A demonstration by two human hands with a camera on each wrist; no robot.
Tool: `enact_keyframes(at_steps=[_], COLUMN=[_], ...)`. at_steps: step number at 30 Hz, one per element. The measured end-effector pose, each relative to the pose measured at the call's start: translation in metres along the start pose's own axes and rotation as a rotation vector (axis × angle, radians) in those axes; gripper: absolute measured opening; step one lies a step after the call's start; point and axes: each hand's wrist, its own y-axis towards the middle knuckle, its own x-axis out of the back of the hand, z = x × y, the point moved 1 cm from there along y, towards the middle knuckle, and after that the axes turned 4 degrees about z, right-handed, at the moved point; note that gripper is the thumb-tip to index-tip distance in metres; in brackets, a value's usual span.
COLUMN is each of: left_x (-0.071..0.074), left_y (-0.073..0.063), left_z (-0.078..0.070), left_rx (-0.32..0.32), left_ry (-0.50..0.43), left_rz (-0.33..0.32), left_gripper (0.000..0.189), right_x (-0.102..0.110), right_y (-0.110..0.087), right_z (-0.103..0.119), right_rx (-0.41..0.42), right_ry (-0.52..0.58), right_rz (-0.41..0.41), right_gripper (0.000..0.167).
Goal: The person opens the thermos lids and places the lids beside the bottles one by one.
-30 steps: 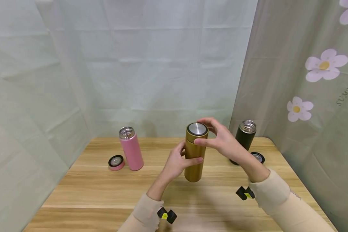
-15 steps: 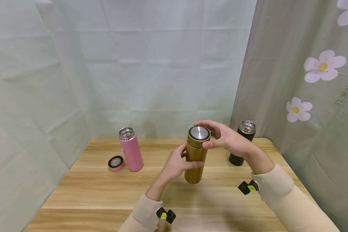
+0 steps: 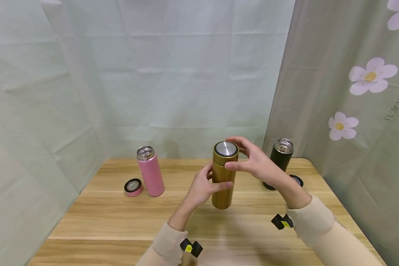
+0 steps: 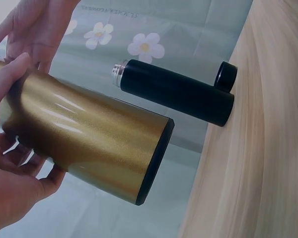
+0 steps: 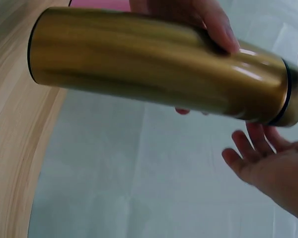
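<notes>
A gold thermos (image 3: pixel 223 175) stands nearly upright in the middle of the head view, capped by its gold lid (image 3: pixel 226 149) with a brushed steel top. My left hand (image 3: pixel 201 187) grips the body, thumb across the front and fingers behind. My right hand (image 3: pixel 257 162) holds the lid from the right, its thumb at the seam and its fingers around the far side. In the right wrist view, a dark ring separates lid and body. The thermos base (image 4: pixel 156 161) shows off the tabletop in the left wrist view.
A pink thermos (image 3: pixel 151 175), uncapped, stands on the wooden table (image 3: pixel 113 225) at left beside its pink lid (image 3: pixel 133 187). At back right stands an uncapped black thermos (image 3: pixel 280 158), its black lid (image 4: pixel 226 77) next to it. Pale curtains (image 3: pixel 193 85) hang behind and at the sides.
My right hand swung right and nearer around the lid, then back left to roughly its earlier place. The gold thermos tipped slightly toward me and straightened again. My left hand keeps its grip.
</notes>
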Motion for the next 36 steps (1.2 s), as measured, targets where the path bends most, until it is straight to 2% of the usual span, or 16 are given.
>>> enact_keyframes(at_steps=[4,8,21,26,30,36], left_x=[0.000,0.000,0.000,0.000,0.000,-0.001], left_y=[0.001,0.001,0.000,-0.001,0.000,0.001], left_z=[0.000,0.000,0.000,0.000,0.000,0.001], left_rx=[-0.001,-0.004,-0.021,-0.017,-0.016,0.001], left_ry=[0.000,0.006,0.014,0.012,0.010,0.023], left_rz=[-0.017,-0.014,0.058,0.074,0.053,-0.018], left_gripper=[0.066,0.065,0.064,0.063,0.063,0.067], right_x=[-0.004,-0.004,0.014,0.016,0.012,-0.005], right_y=[0.000,0.000,0.002,0.002,0.000,-0.003], right_z=[0.002,0.003,-0.001,-0.002,-0.003,-0.003], right_rx=[0.000,0.003,-0.027,-0.018,-0.024,-0.002], right_ry=[-0.029,-0.020,0.074,0.092,0.098,0.054], right_rz=[-0.054,-0.054,0.153,0.183,0.152,-0.001], right_gripper=[0.073,0.070,0.066,0.066,0.067,0.072])
